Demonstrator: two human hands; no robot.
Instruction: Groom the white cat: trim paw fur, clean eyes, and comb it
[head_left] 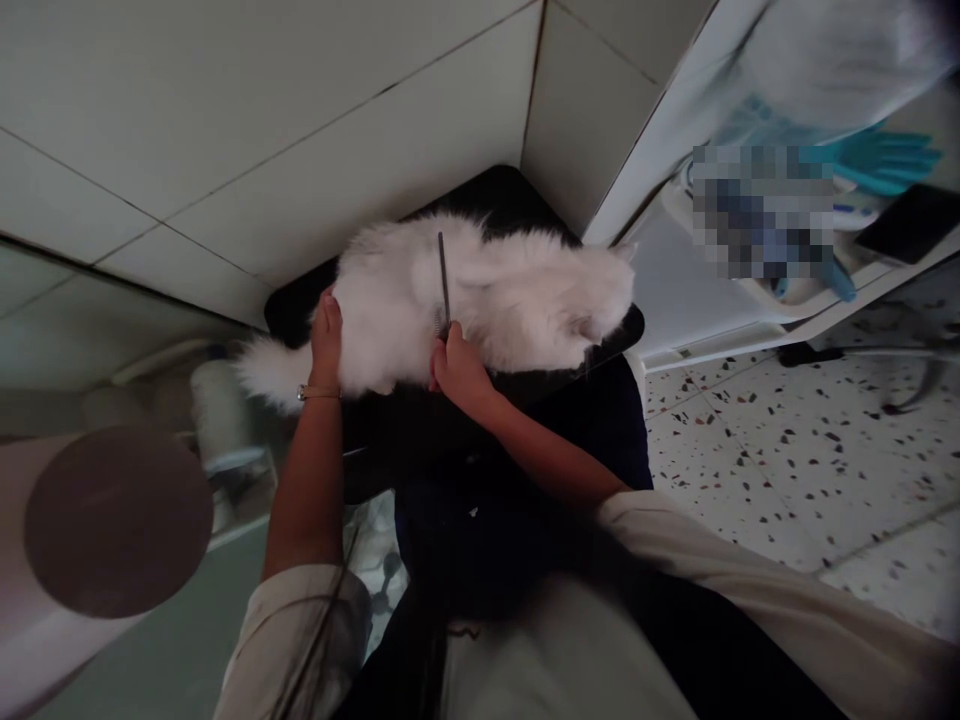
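A white long-haired cat (382,310) lies along a black tabletop (502,190), its head at the right and its fluffy tail (270,370) at the left. My left hand (325,338) rests against the cat's rump near the base of the tail, fingers stretched along the fur. In my right hand (460,370) is a grey metal comb (444,270), gripped at its near end. The comb lies across the middle of the cat's body and points away from me. Fur hides part of the comb's teeth.
Tiled walls (375,150) rise behind the table. At the right, a white counter (675,270) bears a tray, turquoise gloves (892,160), a dark phone-like slab (911,222) and a blurred-out patch. A large pale cylinder (45,560) stands close at the left, above a glass surface.
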